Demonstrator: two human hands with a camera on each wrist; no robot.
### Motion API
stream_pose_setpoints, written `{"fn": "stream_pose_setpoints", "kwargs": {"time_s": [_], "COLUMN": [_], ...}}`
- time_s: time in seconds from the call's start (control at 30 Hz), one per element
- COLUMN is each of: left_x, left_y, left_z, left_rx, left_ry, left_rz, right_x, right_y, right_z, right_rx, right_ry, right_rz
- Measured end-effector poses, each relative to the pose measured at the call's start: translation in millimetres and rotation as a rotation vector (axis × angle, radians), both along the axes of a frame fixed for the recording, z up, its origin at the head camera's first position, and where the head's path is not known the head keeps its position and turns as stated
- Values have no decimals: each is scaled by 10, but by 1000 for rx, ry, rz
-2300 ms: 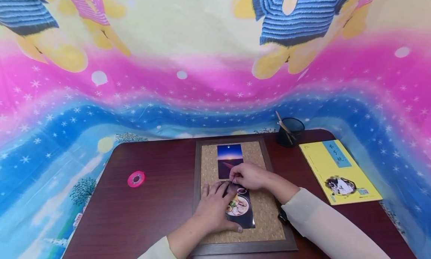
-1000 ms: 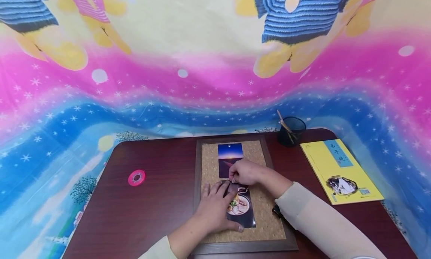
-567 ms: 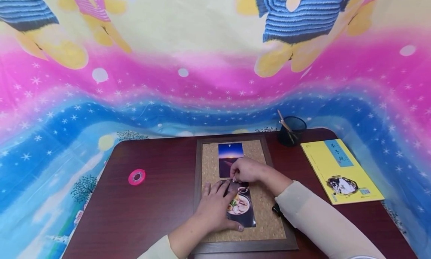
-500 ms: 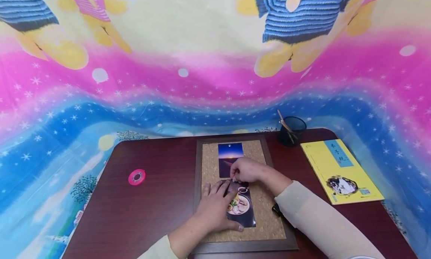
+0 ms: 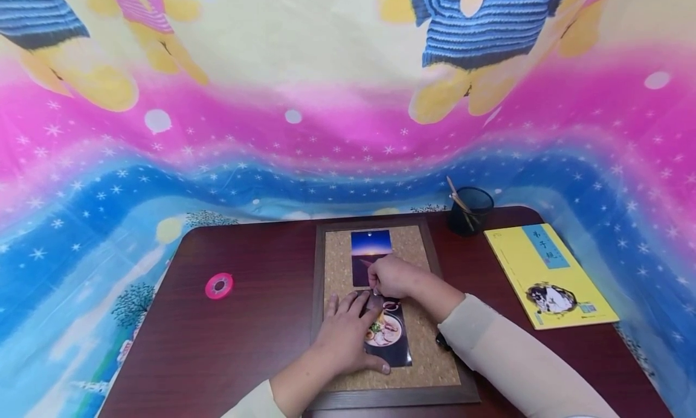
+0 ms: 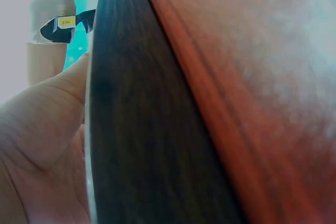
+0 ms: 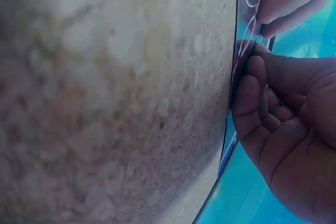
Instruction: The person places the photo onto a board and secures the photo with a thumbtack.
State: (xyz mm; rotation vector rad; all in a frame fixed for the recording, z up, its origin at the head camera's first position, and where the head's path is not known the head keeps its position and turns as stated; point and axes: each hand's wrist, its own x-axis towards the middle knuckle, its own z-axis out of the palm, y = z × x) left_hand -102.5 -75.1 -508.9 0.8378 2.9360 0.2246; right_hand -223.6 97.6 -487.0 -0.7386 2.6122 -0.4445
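Note:
A framed cork board (image 5: 429, 357) lies on the dark red desk. Near its top, a sunset photo (image 5: 371, 244) has a small whitish pin at its upper edge. Below it lies a photo of a food bowl (image 5: 399, 351). My left hand (image 5: 345, 336) presses this lower photo flat, fingers spread and straight, thumb near its bottom. At that photo's top edge, my right hand (image 5: 394, 276) pinches a small push pin (image 5: 375, 292) between thumb and forefinger, mostly hidden by the fingertips. The right wrist view shows those fingertips right at the photo's surface.
A pink round case (image 5: 219, 286) with a grey centre lies on the desk at left. A black mesh pen cup (image 5: 470, 211) holding pencils stands behind the board at right. A yellow book (image 5: 549, 279) lies at far right. A printed curtain (image 5: 326, 134) surrounds the desk.
My right forearm and sleeve have shifted slightly left, and the wrist has turned a little while the fingers stay at the photo's top edge. The left hand has stayed in place.

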Motion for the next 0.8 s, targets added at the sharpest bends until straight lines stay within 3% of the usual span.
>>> {"fn": "stream_pose_setpoints", "kwargs": {"time_s": [0.33,0.5,0.8], "left_x": [17,40,20], "left_y": [-27,-37,-168], "left_z": [8,-4,-3], "left_rx": [1,22,75], "left_ry": [2,18,8], "left_rz": [-11,-14,20], "right_x": [40,108,263], "right_y": [190,319,673], "right_z": [-77,-74,16], "right_rx": [-191,-226,-267], "right_ry": [-9,5,137], "right_rz": [8,-31,-61]}}
